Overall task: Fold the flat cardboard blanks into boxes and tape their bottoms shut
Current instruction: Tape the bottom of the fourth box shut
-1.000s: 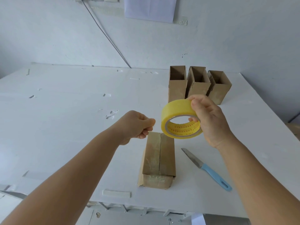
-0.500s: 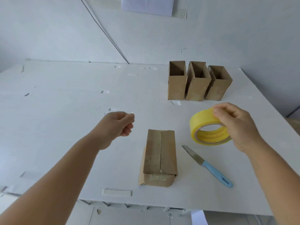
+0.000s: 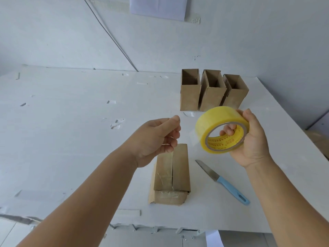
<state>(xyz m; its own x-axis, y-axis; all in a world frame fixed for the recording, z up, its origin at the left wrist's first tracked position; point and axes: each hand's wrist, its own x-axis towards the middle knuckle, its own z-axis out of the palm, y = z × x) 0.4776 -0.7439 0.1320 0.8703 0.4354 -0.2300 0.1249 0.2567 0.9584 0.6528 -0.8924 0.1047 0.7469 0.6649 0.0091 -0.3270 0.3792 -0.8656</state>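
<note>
Right hand (image 3: 252,139) grips tape roll (image 3: 221,130); left hand (image 3: 156,138) pinches its clear free end, stretching a strip above the upturned box (image 3: 170,173) on the table (image 3: 71,139) to seal its seam.

Tape roll (image 3: 221,129): yellow-tinted clear packing tape on a printed yellow core, raised above the table, tilted so its open centre faces the camera; fingers pass through the core. A short clear strip (image 3: 193,138) runs off its left edge.

Box under work (image 3: 171,175): brown cardboard, lying on its side near the front table edge, the two flaps of its upper face meeting along a centre seam; clear tape shows on the left flap and the near end.

Finished boxes (image 3: 211,91): three, brown, standing upright with open tops, side by side near the back right of the table.
</note>
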